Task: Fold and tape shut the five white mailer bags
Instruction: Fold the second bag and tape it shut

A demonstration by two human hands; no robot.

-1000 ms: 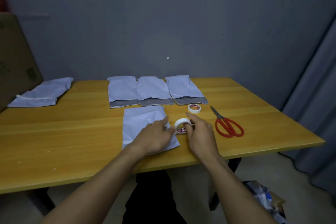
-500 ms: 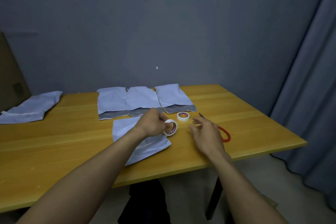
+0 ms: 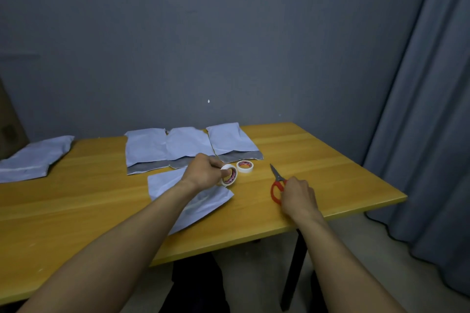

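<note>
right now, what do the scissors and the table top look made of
Scissors: dull grey blades, probably metal; glossy red handles, likely plastic. Table top: smooth yellow-brown surface with straight grain lines, so wood or wood-look laminate; cannot tell which.

Pretty dim shot overall, with a cold blue-grey cast. The light is soft and seems to come from overhead, so the desk [image 3: 330,160] only gets a mild sheen at centre right. Shadows are faint: there's a soft one on the mailer bag [image 3: 162,185] beside the left forearm [image 3: 127,236], and it's much darker under the desk. The wall [image 3: 229,33] fades toward the upper corners. Wide-angle bend makes the curtain [image 3: 432,109] lean at the right edge. Fine detail is smeary and the tape roll [image 3: 230,175] print is unreadable. The red scissors [image 3: 276,187] are the only colour that pops.
</note>
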